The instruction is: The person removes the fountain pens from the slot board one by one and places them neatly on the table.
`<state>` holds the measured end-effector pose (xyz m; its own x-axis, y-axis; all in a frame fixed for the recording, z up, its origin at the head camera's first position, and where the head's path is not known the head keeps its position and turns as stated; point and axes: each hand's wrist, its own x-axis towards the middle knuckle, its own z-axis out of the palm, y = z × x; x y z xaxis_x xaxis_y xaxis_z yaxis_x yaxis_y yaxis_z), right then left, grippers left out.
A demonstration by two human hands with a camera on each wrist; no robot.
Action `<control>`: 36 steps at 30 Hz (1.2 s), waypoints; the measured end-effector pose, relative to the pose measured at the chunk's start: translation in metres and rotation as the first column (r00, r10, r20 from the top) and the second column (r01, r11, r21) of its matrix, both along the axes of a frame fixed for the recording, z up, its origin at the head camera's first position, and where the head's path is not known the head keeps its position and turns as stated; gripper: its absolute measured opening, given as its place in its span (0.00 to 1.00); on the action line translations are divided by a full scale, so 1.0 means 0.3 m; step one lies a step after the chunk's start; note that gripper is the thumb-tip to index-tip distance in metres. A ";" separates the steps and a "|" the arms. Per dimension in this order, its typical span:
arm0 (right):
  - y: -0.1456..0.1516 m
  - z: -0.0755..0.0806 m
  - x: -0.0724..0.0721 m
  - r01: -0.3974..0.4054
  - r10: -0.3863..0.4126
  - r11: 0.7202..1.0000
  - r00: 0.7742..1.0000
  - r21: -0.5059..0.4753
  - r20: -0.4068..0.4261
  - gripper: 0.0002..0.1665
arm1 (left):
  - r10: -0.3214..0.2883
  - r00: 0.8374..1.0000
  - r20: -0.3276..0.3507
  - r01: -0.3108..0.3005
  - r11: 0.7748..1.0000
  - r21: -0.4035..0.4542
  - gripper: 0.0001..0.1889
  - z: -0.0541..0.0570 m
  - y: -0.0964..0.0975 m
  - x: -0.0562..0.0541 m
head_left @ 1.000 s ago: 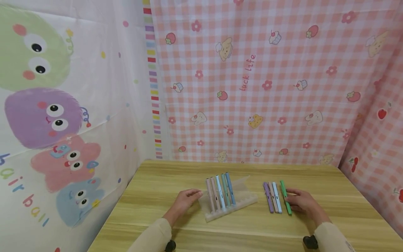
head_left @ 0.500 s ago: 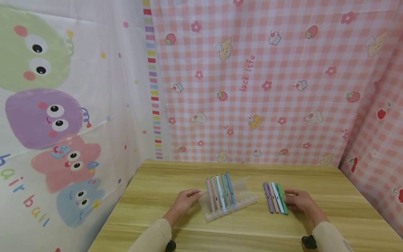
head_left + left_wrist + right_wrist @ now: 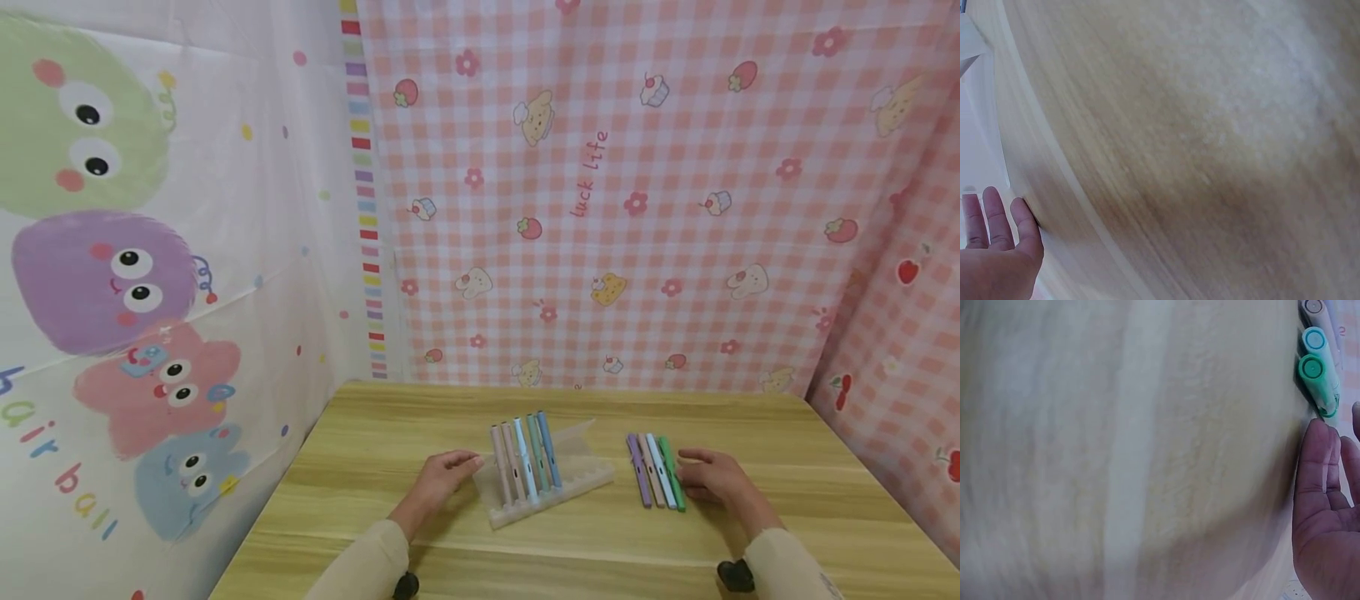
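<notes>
My left hand (image 3: 444, 477) is at the left edge of a frosted, see-through pen stand (image 3: 551, 506), fingertips right at its side panel. In the left wrist view its fingers (image 3: 999, 222) look extended. Several pens lean in the stand: two pinkish ones (image 3: 512, 462), a light blue one (image 3: 527, 458), a grey-green one (image 3: 537, 454) and a darker blue one (image 3: 550, 450). On the right, a purple pen (image 3: 639, 471), a pinkish pen (image 3: 651, 471), a light blue pen (image 3: 662, 472) and a green pen (image 3: 672, 475) lie side by side. Right beside the green pen rests my right hand (image 3: 716, 479), fingers relaxed, gripping nothing.
The wooden table (image 3: 420, 550) carries the stand and the pens. A pink checked curtain (image 3: 600, 250) hangs behind it, and a white cartoon-print curtain (image 3: 277, 333) hangs on the left. Another cherry-print cloth (image 3: 892, 350) is on the right.
The green pen has moved left, up against the light blue pen, and my right hand has let go of it. My left hand and the stand have stayed in place.
</notes>
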<state>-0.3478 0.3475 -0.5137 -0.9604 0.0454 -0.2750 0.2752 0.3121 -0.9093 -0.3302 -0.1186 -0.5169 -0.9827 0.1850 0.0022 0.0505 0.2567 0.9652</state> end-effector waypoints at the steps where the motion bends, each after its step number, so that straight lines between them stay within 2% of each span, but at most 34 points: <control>1: -0.001 0.003 -0.002 0.006 -0.006 1.000 1.000 0.004 0.005 0.37 | 0.002 1.000 -0.001 -0.002 1.000 0.000 0.24 -0.001 0.000 0.000; 7: -0.019 0.022 -0.010 0.000 0.001 0.999 0.999 0.048 -0.035 0.32 | 0.006 1.000 0.007 -0.006 1.000 0.003 0.23 0.003 0.001 0.003; 16: -0.112 0.074 -0.002 -0.030 0.027 0.999 0.992 -0.019 -0.122 0.33 | 0.007 1.000 -0.001 -0.007 1.000 0.003 0.24 0.008 0.002 0.009; 21: -0.166 0.080 -0.012 -0.072 0.058 0.994 0.984 -0.080 -0.171 0.32 | 0.001 1.000 0.001 -0.001 1.000 0.008 0.24 0.008 0.002 0.009; 28: -0.257 0.095 -0.014 -0.092 0.082 0.995 0.977 -0.043 -0.196 0.33 | 0.005 1.000 -0.004 -0.005 1.000 0.004 0.23 0.005 0.001 0.005; 36: -0.365 0.088 -0.013 -0.152 0.125 0.983 0.964 -0.100 -0.234 0.29 | 0.006 1.000 -0.002 -0.006 1.000 -0.001 0.24 0.008 0.002 0.007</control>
